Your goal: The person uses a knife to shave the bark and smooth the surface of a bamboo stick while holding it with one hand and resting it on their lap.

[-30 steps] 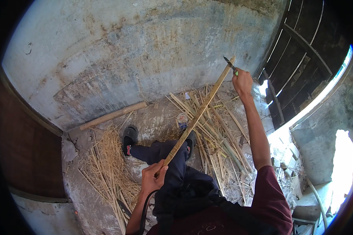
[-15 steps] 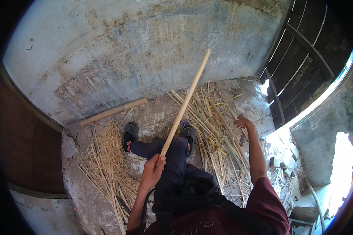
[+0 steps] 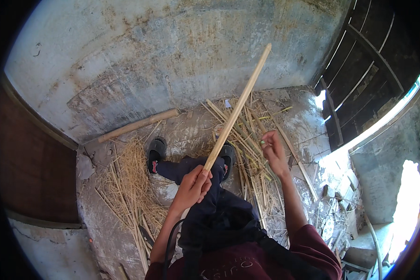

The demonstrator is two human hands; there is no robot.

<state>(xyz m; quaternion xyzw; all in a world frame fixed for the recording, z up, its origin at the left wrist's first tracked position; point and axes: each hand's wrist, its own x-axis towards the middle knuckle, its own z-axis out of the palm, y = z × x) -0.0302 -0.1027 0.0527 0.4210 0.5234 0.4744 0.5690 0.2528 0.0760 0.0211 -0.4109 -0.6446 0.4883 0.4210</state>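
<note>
My left hand [image 3: 191,187] is closed round the lower end of a long, pale bamboo strip [image 3: 238,108]. The strip slants up and to the right, across my lap and in front of the wall. Off to its right, my right hand [image 3: 275,151] is raised above the scattered bamboo pieces, apart from the held strip. Its fingers are bent and partly apart, and nothing is plainly held in them. A small green spot shows by the fingertips, too small to make out. Under that hand lies a pile of green and yellow bamboo strips [image 3: 247,140].
Shavings [image 3: 133,182] are heaped at the left. A thick bamboo pole [image 3: 137,125] lies along the stained wall [image 3: 172,56]. My shoes [image 3: 157,150] rest on the littered floor. One loose strip [image 3: 298,163] lies at the right, near broken blocks [image 3: 343,189] and dark boards [image 3: 359,70].
My right hand has moved left, toward the held strip, and its fingers have loosened. The held strip's upper end has swung right and upward. A loose strip now lies apart at the pile's right.
</note>
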